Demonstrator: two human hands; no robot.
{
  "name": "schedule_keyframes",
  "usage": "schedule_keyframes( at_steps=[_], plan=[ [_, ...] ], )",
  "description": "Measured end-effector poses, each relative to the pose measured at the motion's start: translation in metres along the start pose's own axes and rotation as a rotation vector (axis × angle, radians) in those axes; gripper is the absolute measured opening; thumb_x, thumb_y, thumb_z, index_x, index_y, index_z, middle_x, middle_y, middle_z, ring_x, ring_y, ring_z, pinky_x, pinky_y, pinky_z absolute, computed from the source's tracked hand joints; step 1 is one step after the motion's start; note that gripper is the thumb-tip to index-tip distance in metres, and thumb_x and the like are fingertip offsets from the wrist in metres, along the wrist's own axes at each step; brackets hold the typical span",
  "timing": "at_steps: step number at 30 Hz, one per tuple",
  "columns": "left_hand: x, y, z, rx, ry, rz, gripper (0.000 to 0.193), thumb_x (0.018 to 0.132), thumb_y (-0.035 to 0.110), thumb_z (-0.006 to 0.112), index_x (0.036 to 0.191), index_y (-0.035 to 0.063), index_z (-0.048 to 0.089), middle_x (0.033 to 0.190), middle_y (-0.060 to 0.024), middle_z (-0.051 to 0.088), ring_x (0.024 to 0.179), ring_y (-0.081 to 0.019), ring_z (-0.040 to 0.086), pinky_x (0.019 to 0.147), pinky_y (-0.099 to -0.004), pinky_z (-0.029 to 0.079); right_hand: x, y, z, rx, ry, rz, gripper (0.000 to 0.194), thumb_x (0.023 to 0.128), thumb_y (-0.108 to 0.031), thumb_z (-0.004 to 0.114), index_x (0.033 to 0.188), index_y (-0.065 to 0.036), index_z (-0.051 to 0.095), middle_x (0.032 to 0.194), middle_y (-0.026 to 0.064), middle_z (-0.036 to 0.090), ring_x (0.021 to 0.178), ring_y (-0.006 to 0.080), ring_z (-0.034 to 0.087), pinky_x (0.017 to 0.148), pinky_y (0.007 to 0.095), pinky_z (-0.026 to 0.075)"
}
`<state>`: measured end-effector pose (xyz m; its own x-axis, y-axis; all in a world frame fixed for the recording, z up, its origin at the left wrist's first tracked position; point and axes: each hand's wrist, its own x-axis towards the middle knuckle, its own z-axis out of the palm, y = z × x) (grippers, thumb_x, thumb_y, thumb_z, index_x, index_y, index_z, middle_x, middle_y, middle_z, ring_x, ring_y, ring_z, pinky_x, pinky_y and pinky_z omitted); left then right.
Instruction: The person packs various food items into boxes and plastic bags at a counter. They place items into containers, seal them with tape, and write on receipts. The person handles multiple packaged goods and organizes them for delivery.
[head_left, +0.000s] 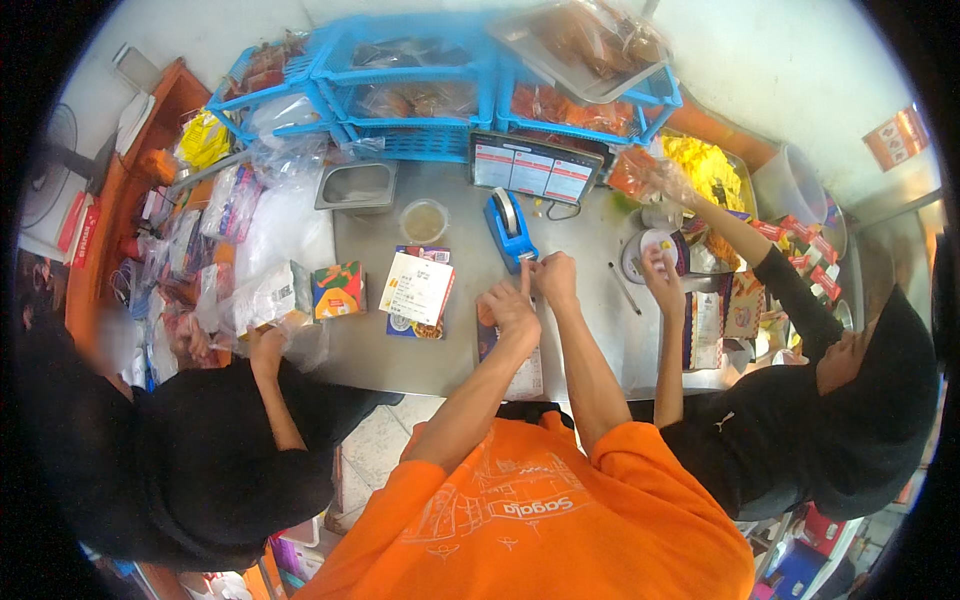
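A blue tape dispenser (501, 225) with a roll of tape stands in front of me, its cutter end towards me. My left hand (511, 311) is over a printed box (487, 330), its index finger stretched up to the cutter. Beside it, my right hand (557, 279) has curled fingers close to the same cutter. Whether either hand pinches a strip of tape is too small to tell. A paper slip with print (525, 379) lies on the near part of that box, partly under my left forearm. To the left, another printed box (415, 326) bears a white receipt (418, 289).
Behind stand a tablet (534, 166), a lidded plastic cup (424, 222), a steel pan (356, 187) and blue racks (409, 75). A co-worker's hand (268, 349) holds a bagged box on the left. At right, another's gloved hand (671, 184) nears yellow food (705, 169); a pen (625, 289) lies closer.
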<state>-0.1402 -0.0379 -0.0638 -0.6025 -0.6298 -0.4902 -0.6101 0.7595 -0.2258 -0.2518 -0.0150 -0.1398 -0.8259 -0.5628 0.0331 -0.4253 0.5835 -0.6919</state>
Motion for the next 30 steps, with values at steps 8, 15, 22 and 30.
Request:
schedule_keyframes(
  at_steps=[8,15,22,30],
  plan=[
    [-0.017,-0.010,-0.001,-0.223,0.160,0.038,0.093,0.088,0.025,0.066,0.160,0.0160,0.008,0.118,-0.0188,0.059,0.110,-0.0375,0.053,0.094,-0.0699,0.033,-0.022,0.026,-0.059,0.582,-0.212,0.527,0.044,0.087,-0.037,0.075,0.103,0.003,0.071,0.097,0.0151,0.073,0.090,0.0258,0.066,0.083,0.0385,0.050],
    [-0.087,-0.053,0.072,-0.492,0.437,0.442,0.046,0.090,0.025,0.067,0.131,0.0068,0.056,0.140,-0.0191,0.052,0.140,-0.0363,0.039,0.111,-0.0647,0.028,-0.063,-0.024,-0.071,0.923,-0.475,0.395,0.035,0.092,-0.028,0.073,0.102,0.005,0.073,0.124,0.0144,0.066,0.115,0.0192,0.058,0.103,0.0324,0.041],
    [-0.076,-0.075,0.099,-0.827,0.490,0.589,0.043,0.093,0.024,0.065,0.134,0.0139,0.058,0.154,-0.0119,0.042,0.143,-0.0331,0.037,0.114,-0.0582,0.030,-0.050,-0.035,-0.034,0.582,-0.556,0.354,0.025,0.083,-0.017,0.078,0.096,0.004,0.076,0.107,0.0139,0.072,0.085,0.0161,0.064,0.070,0.0310,0.049],
    [-0.072,-0.073,0.107,-0.976,0.493,0.605,0.041,0.092,0.021,0.066,0.132,0.0143,0.062,0.154,-0.0104,0.043,0.144,-0.0334,0.035,0.116,-0.0572,0.027,-0.031,0.000,0.009,0.357,-0.599,0.367,0.033,0.074,-0.028,0.079,0.094,-0.001,0.077,0.086,0.0192,0.074,0.074,0.0242,0.071,0.069,0.0355,0.055]
  ],
)
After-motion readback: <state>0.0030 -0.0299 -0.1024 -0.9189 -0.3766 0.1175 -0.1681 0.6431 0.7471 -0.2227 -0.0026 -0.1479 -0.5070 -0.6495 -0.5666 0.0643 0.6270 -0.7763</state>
